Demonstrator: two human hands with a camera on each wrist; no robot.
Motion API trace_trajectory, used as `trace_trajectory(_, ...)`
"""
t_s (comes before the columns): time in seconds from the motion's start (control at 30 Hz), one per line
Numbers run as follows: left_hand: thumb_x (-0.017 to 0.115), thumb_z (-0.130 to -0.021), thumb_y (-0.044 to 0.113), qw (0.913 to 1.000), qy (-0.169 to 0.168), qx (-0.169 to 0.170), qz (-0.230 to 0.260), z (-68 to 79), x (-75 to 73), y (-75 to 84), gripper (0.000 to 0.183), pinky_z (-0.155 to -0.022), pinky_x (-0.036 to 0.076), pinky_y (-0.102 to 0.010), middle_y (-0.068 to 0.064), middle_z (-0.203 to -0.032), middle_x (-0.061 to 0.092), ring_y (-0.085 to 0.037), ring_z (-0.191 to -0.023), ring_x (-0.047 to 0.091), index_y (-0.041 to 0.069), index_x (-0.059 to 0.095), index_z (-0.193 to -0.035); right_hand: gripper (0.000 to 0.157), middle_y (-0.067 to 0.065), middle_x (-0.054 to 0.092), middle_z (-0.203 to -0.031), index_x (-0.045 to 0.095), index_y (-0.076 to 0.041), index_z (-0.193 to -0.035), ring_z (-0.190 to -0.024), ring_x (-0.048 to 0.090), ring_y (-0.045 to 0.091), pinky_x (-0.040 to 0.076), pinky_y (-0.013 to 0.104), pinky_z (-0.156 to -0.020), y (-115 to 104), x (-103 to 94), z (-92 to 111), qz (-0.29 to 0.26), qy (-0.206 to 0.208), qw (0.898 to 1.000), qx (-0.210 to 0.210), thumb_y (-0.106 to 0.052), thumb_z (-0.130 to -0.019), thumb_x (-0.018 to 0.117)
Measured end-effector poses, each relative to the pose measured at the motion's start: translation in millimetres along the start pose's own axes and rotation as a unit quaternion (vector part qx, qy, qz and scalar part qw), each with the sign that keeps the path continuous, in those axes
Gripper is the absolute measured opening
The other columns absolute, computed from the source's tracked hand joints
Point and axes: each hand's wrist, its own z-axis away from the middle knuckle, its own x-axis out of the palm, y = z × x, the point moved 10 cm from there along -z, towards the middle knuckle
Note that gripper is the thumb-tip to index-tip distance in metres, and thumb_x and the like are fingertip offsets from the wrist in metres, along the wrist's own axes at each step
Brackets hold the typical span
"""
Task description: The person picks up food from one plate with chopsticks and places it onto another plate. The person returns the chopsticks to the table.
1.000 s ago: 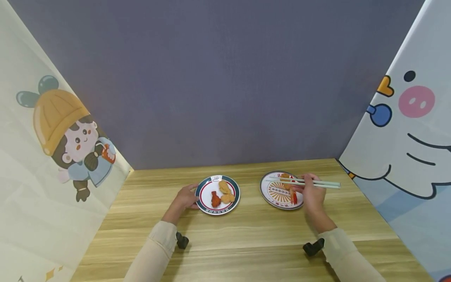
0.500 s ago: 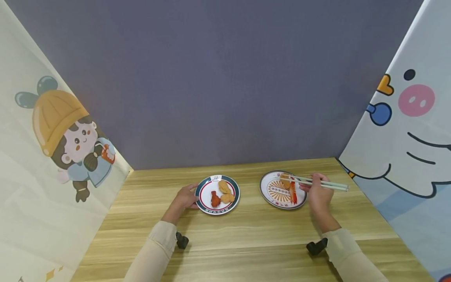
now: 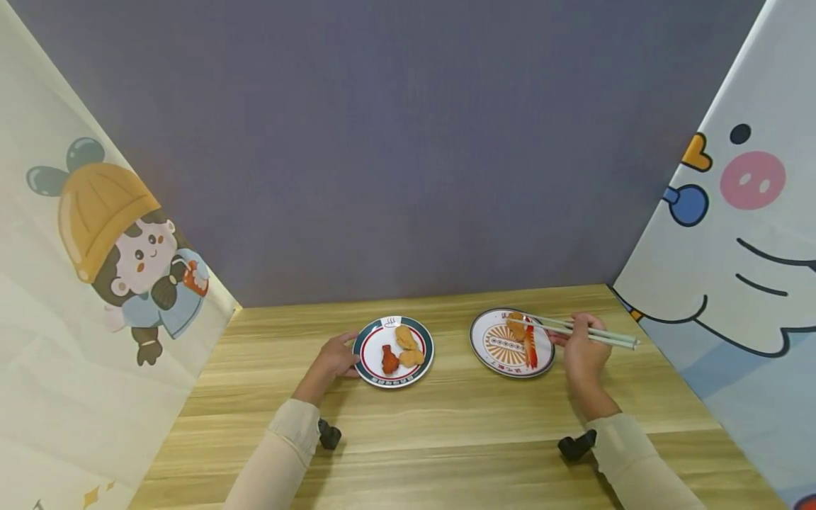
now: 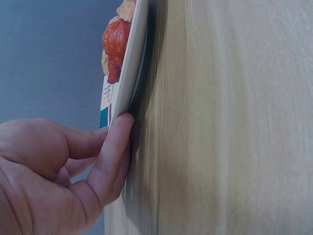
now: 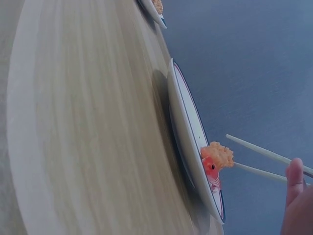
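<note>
My left hand [image 3: 338,356] pinches the near-left rim of a green-and-red-banded plate [image 3: 365,375], thumb above and fingers beneath, as the left wrist view shows. That plate carries a reddish-brown drumstick [image 3: 389,361] and golden fried pieces [image 3: 406,338]. Farther right, my right hand [image 3: 583,350] holds a pair of pale chopsticks [image 3: 608,336]. Their tips reach over a second plate [image 3: 486,355] with an orange sunburst print. On it lie a golden fried piece [image 3: 514,331] and a red shrimp [image 3: 530,347]. The right wrist view shows the chopstick tips spread apart beside the fried piece [image 5: 220,155]; contact is unclear.
Both plates rest on a wood-grain table [image 3: 446,439]. A grey-blue wall [image 3: 408,156] stands behind it, with cartoon-printed panels [image 3: 733,283] at the sides. A dark camera mount [image 3: 329,434] sits at the left wrist, and another mount [image 3: 576,446] at the right.
My right hand has shifted to the right, drawing the chopsticks back so their tips come over the fried piece. The left hand and both plates stay put.
</note>
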Motion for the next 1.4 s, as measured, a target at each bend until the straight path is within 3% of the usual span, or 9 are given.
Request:
trace_trajectory(0.3,0.056,-0.092,-0.012,0.9999,-0.002,0.001,0.016,-1.0,0.8,-1.0,0.063,-0.068,0.069,-0.035,-0.033,-0.135,0.059,-0.022,-0.08,0.072,0.007,0.046,-0.152,0.021,0.01,0.063,-0.087,0.06,0.001,-0.102,-0.05,0.068,0.013,0.063,0.028,-0.046,1,-2.2,3,0.012,0.002,1.0,0.005,-0.017,-0.106,0.052)
trace_trajectory(0.63,0.057,-0.092,-0.012,0.9998,-0.002,0.002,0.02,-2.5,1.6,-2.0,0.065,-0.068,0.069,-0.034,-0.034,-0.135,0.058,-0.022,-0.079,0.072,0.007,0.045,-0.153,0.018,0.002,0.064,-0.082,0.06,-0.006,-0.1,-0.052,0.069,0.007,0.064,0.022,-0.052,10,-2.3,0,0.082,0.005,0.996,0.032,-0.02,-0.105,0.051)
trace_trajectory(0.97,0.056,-0.093,-0.011,0.9998,-0.004,-0.002,0.02,-1.5,1.4,-2.9,0.063,-0.069,0.069,-0.034,-0.033,-0.135,0.058,-0.022,-0.081,0.072,0.008,0.045,-0.153,0.02,0.004,0.063,-0.091,0.062,-0.005,-0.103,-0.052,0.069,0.008,0.064,0.022,-0.054,16,-7.3,-1,0.083,0.018,0.995,0.059,-0.02,-0.106,0.049)
trace_trajectory(1.2,0.056,-0.092,-0.012,0.9998,-0.002,0.003,0.018,-0.8,0.9,-2.1,0.064,-0.068,0.069,-0.034,-0.034,-0.136,0.058,-0.022,-0.079,0.072,0.006,0.046,-0.152,0.031,0.001,0.062,-0.09,0.06,0.005,-0.116,-0.052,0.069,0.007,0.064,0.022,-0.054,17,-9.6,-1,0.085,0.024,0.994,0.065,-0.021,-0.106,0.048)
trace_trajectory(1.4,0.056,-0.093,-0.011,0.9997,-0.003,0.006,0.023,-2.0,1.2,-1.8,0.063,-0.069,0.069,-0.035,-0.034,-0.135,0.058,-0.022,-0.08,0.072,0.007,0.045,-0.152,0.026,0.008,0.063,-0.095,0.061,-0.001,-0.109,-0.053,0.069,0.007,0.064,0.022,-0.054,14,-7.7,-1,0.09,0.022,0.994,0.06,-0.024,-0.106,0.048)
